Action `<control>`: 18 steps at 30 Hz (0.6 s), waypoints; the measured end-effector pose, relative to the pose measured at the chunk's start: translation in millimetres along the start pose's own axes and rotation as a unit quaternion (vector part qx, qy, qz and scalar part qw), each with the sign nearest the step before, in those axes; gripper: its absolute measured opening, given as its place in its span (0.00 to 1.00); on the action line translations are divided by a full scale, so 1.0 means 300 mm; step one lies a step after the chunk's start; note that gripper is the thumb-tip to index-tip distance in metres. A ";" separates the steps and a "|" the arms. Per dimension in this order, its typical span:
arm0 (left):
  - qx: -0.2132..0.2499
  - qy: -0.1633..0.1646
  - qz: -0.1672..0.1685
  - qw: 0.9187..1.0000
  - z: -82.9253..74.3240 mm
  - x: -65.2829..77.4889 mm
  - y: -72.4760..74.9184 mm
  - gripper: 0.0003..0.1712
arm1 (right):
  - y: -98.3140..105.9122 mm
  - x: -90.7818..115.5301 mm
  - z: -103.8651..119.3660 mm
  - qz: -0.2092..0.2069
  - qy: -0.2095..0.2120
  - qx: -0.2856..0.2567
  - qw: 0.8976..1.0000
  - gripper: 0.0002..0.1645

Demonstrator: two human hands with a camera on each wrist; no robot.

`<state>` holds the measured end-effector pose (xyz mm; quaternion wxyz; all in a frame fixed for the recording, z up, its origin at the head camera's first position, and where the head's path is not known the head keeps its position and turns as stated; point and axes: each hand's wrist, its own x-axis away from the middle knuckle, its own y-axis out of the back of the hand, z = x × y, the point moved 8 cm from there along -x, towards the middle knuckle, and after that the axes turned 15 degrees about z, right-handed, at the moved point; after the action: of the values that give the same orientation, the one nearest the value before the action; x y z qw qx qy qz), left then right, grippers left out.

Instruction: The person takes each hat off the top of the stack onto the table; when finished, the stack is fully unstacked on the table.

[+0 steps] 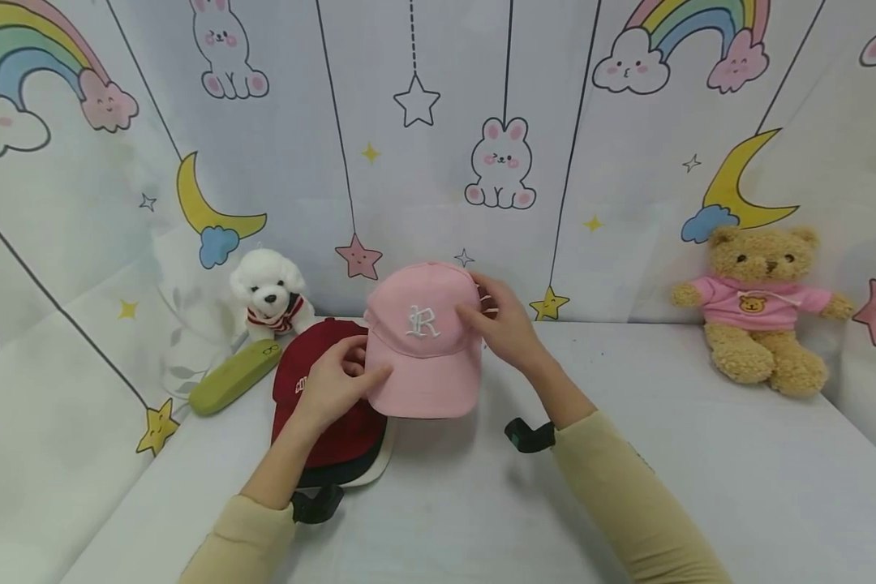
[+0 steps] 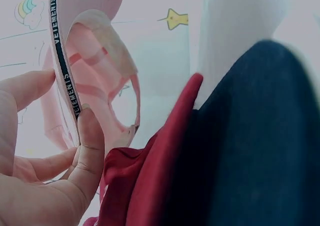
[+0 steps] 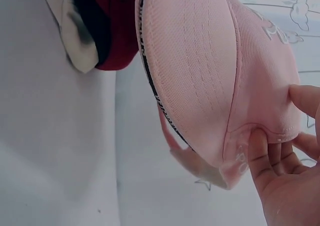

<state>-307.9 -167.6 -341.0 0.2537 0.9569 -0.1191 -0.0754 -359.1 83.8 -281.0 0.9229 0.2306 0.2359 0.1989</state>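
Hands (image 1: 333,381) (image 1: 507,324), partly curled, grip the pink cap (image 1: 425,345) at both sides

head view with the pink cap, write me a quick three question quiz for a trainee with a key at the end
1. Which white letter is on the front of the pink cap?
A) K
B) R
C) M

2. True or false: in the head view, the white toy dog is further left than the teddy bear.

3. Fill in: the left hand pinches the edge of the cap's ____, while the right hand holds the side of its crown.

Key: 1. B; 2. True; 3. brim
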 end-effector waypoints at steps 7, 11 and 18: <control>0.003 0.001 0.003 1.000 0.008 -0.021 -0.025 0.37 | 0.012 0.010 -0.039 -0.002 -0.006 -0.010 1.000 0.32; 0.001 0.000 0.005 1.000 0.004 -0.031 -0.041 0.37 | 0.020 0.018 -0.053 -0.002 -0.007 -0.009 1.000 0.32; -0.007 -0.012 0.006 1.000 -0.012 -0.042 -0.061 0.37 | 0.038 0.025 -0.058 -0.006 -0.004 -0.003 1.000 0.32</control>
<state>-315.7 -147.1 -346.1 0.2597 0.9534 -0.1274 -0.0864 -365.1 102.6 -291.2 0.9256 0.2270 0.2330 0.1934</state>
